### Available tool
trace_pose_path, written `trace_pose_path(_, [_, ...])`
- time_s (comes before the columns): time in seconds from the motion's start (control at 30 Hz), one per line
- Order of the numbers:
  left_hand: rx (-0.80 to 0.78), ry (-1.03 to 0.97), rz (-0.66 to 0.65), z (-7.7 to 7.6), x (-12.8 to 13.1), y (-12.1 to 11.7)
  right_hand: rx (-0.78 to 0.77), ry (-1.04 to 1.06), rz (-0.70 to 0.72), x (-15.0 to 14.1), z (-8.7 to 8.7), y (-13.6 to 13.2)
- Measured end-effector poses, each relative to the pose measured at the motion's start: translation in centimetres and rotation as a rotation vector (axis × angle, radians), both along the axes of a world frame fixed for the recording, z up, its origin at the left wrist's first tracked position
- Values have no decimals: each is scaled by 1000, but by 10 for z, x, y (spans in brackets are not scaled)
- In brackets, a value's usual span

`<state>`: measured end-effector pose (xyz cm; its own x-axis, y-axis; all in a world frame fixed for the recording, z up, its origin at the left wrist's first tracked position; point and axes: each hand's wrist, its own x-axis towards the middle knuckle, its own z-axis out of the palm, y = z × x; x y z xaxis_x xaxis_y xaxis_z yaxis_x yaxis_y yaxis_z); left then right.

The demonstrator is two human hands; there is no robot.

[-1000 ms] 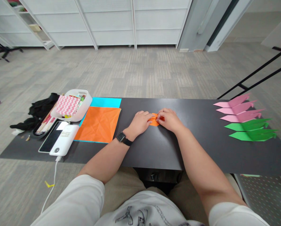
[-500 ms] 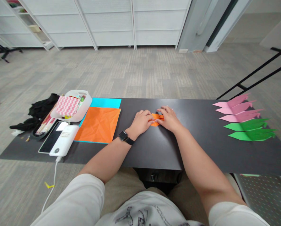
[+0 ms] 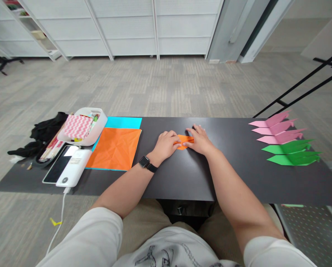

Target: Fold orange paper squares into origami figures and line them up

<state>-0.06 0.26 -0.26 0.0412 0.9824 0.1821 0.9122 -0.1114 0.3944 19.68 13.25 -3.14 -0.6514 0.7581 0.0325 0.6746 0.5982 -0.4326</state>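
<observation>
A small folded piece of orange paper (image 3: 184,138) lies on the dark table between my two hands. My left hand (image 3: 167,144) is closed at its left end, thumb and fingertips against the paper. On the other side, my right hand (image 3: 199,139) grips the right end, its thumb on the near edge and its index finger stretched along the far side. Fingers cover both ends of the paper, so only its middle shows. A black watch (image 3: 147,163) is on my left wrist.
Orange sheets (image 3: 114,148) lie over blue sheets (image 3: 125,122) on the left. Beyond them are a white basket (image 3: 100,124), a white power bank (image 3: 74,168) with a cable, a phone (image 3: 57,165) and black cloth (image 3: 47,127). Pink (image 3: 274,129) and green folded paper birds (image 3: 291,158) line the right.
My hands keep hold of the orange paper, with only slight finger movement. The whole view has shifted a little.
</observation>
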Motion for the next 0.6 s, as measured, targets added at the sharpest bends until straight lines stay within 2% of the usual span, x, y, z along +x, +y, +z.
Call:
trace_pose_path(0.23, [2,-28,18,-2,0,1,-84,-73,-78,21,6,21])
trace_pose_path(0.37, [-2,-41,20,-4,0,3,-145,70,-40,28,14,31])
trace_pose_path(0.5, [6,-59,22,-6,-1,3,-90,259,1,18,18,23])
trace_pose_path(0.6, [12,-62,16,-7,-2,3,-55,205,54,4,15,7])
